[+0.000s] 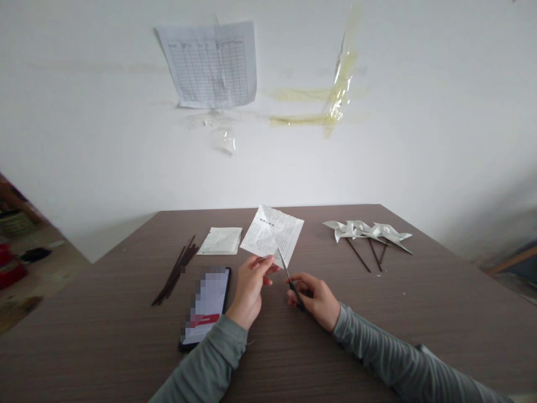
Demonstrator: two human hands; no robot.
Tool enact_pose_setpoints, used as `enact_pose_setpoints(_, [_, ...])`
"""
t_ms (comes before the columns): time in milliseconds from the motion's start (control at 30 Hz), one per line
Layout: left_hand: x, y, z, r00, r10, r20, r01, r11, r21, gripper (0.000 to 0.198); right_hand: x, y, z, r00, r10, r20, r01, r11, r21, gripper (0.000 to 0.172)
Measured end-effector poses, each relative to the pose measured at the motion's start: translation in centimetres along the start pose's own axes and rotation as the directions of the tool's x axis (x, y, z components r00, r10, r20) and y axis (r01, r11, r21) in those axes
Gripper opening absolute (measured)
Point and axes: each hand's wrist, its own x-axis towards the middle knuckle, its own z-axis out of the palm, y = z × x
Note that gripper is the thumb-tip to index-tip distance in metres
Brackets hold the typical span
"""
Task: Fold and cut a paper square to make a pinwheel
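**Nearest:** two grey sleeves [205, 364] enter from the bottom edge of the view and rest over a brown wood-grain table [436, 313].

**Left hand** [250, 288]: fingers and thumb together, clamped on the lower part of a printed paper sheet [272, 235]. The sheet is held tilted above the table top, between the hands.

**Right hand** [314, 302]: fingers curled round the black handles of a pair of scissors [293, 288]. The metal blades point up and to the left, their tips at the sheet's lower edge. Whether the blades stand open cannot be told.

**Beside the hands:** a phone [205, 305] lies face up just left of the left hand, its screen blurred. Farther left lies a bundle of thin dark sticks [174, 271]. Beyond them is a small stack of printed paper [220, 240], close to the held sheet.

**Right side:** open table top runs from the right hand toward the right edge. Paper pinwheels on dark sticks [367, 232] lie near the far edge, well apart from the hands.

**Farthest:** the table's far edge meets a white wall [398, 123], which bears a taped-up printed grid sheet [210, 64] and yellowed tape [342, 73].
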Motion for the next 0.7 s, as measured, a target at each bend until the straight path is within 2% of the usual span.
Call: enact_pose_setpoints(700, [-0.03,0.09,0.03,1.0,-0.02,0.016,0.019,0.999,0.038,0.04,-0.03,-0.09,0.02,1.0,-0.007,-0.002,0.007,1.0,0.005,0.067])
